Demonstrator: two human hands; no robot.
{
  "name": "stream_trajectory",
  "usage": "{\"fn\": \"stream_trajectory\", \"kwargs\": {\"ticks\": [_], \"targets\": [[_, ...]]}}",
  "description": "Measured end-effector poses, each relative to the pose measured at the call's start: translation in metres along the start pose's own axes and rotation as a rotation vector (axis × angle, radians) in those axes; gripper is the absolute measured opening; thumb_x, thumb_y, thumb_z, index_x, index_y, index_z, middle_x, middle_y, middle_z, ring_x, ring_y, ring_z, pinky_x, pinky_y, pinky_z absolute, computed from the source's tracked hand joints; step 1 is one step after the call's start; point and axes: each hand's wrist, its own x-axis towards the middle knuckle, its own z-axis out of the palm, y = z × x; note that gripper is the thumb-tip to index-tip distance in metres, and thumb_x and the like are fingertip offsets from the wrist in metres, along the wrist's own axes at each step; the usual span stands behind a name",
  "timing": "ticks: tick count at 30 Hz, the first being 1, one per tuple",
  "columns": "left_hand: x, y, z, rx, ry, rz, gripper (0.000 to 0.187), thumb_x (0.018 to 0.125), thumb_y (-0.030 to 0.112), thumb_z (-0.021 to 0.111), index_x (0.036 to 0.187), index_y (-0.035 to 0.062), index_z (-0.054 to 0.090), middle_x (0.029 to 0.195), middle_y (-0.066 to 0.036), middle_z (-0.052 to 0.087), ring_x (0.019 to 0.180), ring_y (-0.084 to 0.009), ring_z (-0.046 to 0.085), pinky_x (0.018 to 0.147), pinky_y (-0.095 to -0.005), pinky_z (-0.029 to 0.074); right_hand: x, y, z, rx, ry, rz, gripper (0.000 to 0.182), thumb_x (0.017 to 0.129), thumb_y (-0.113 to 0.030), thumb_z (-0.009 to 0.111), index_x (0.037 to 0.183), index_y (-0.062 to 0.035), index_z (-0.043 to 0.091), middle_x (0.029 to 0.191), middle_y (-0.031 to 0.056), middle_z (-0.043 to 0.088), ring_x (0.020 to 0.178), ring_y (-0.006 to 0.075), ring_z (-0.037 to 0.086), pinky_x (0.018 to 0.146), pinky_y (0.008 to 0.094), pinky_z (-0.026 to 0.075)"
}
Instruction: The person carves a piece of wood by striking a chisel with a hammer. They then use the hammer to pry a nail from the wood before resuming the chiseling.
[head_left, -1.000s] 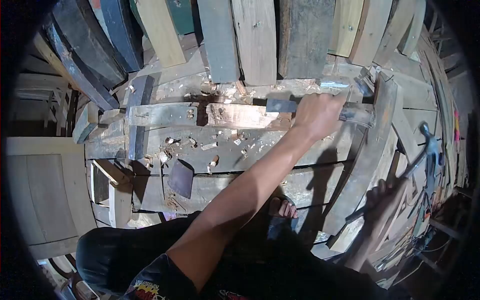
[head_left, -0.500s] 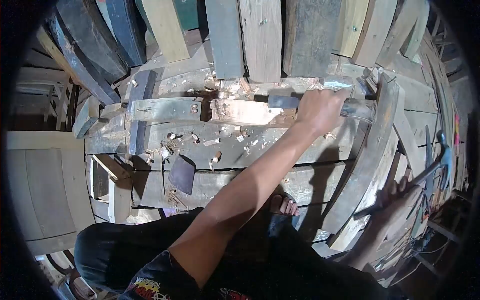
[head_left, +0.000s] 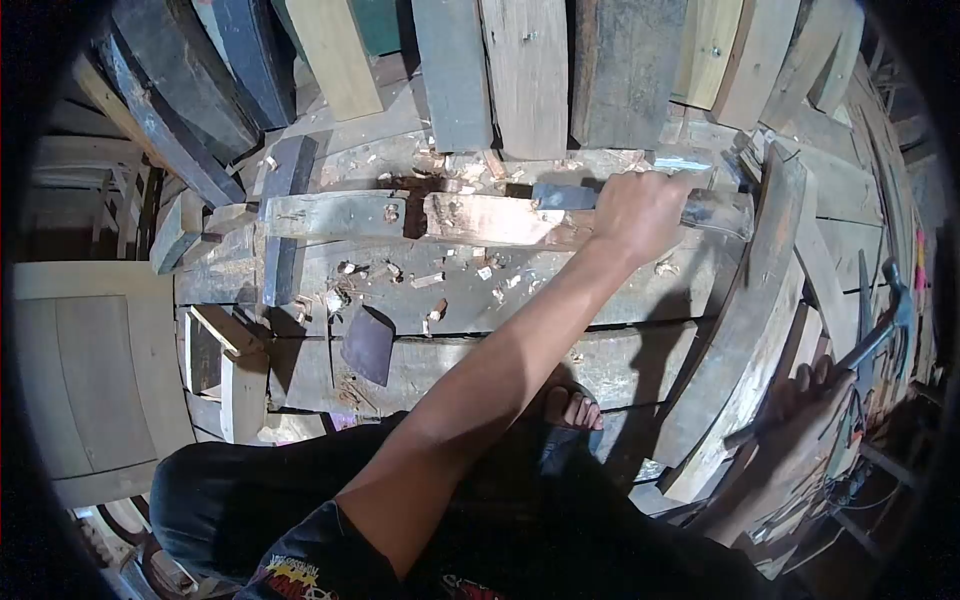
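Note:
My left hand (head_left: 645,215) is closed around a chisel, whose flat dark blade (head_left: 563,196) points left over a wooden beam (head_left: 480,218). The dark handle end (head_left: 722,216) sticks out to the right of my fist. The beam has a pale, freshly cut face and a dark notch left of the chisel tip. Low on the right, my right hand (head_left: 800,415) is closed on the handle of a claw hammer (head_left: 898,300), its metal head at the far right. My left forearm crosses above the floorboards; part of the chisel is hidden in my fist.
Wood chips (head_left: 430,278) litter the plank floor (head_left: 500,365). A dark flat piece (head_left: 368,347) lies nearer me. Upright timbers (head_left: 525,80) line the back, a slanted plank (head_left: 735,325) stands at right, and a crosswise block (head_left: 288,220) lies at left. My bare foot (head_left: 574,408) is below the beam.
The chisel blade has shifted slightly left along the beam. The hammer in my right hand has moved a little to the right. Both grips stay the same.

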Motion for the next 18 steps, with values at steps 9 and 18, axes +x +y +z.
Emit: {"fn": "stream_trajectory", "kwargs": {"ticks": [9, 18], "targets": [[-0.016, -0.036, -0.019, 0.175, -0.126, -0.063, 0.022, 0.078, 0.018, 0.074, 0.099, 0.0085, 0.072, 0.078, -0.02, 0.073, 0.073, -0.0368, 0.074, 0.068, -0.0487, 0.059, 0.002, 0.055, -0.012, -0.313, -0.402, 0.468, 0.043, 0.105, -0.062, 0.048, 0.087, -0.0229, 0.052, 0.06, -0.0093, 0.029, 0.043, 0.0028, 0.02, 0.039, 0.0225, 0.014], [-0.012, 0.027, -0.029, -0.121, -0.039, 0.138, 0.023, 0.074, 0.007, 0.075, 0.096, 0.0027, 0.069, 0.072, -0.02, 0.07, 0.067, -0.0377, 0.073, 0.063, -0.0476, 0.058, 0.008, -0.021, -0.001, -0.253, -0.02, 0.06, 0.041, 0.104, -0.059, 0.053, 0.088, -0.0217, 0.053, 0.057, -0.0096, 0.031, 0.042, 0.0032, 0.023, 0.036, 0.022, 0.016]]}}
